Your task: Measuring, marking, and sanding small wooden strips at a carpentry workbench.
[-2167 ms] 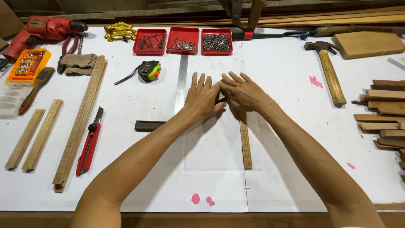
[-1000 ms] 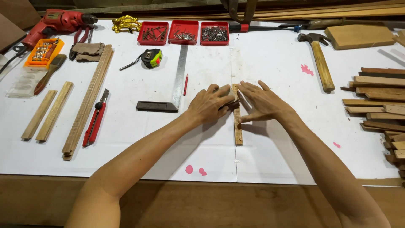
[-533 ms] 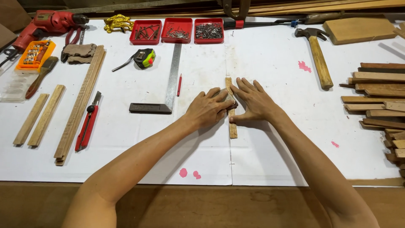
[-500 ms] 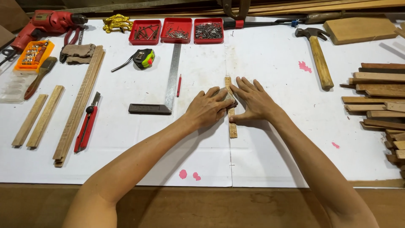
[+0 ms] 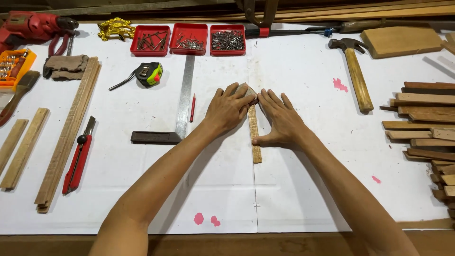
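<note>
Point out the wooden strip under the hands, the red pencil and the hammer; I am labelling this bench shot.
wooden strip (image 5: 256, 142): head view, bare lower half below the hands.
red pencil (image 5: 192, 107): head view, middle of its shaft.
hammer (image 5: 357, 80): head view, wooden handle.

Landmark: white paper-covered worktable (image 5: 294, 189).
Red trays: three shallow square red plastic trays in a row along the table's far edge; left tray (image 5: 150, 40) holds dark screws, middle tray (image 5: 188, 39) a few small nails, right tray (image 5: 228, 40) a heap of grey nails.
Orange case: open orange plastic compartment box (image 5: 13, 66) with small metal bits, at the table's far left edge.
Labels, signs, screens: none to be seen on the table.
</note>
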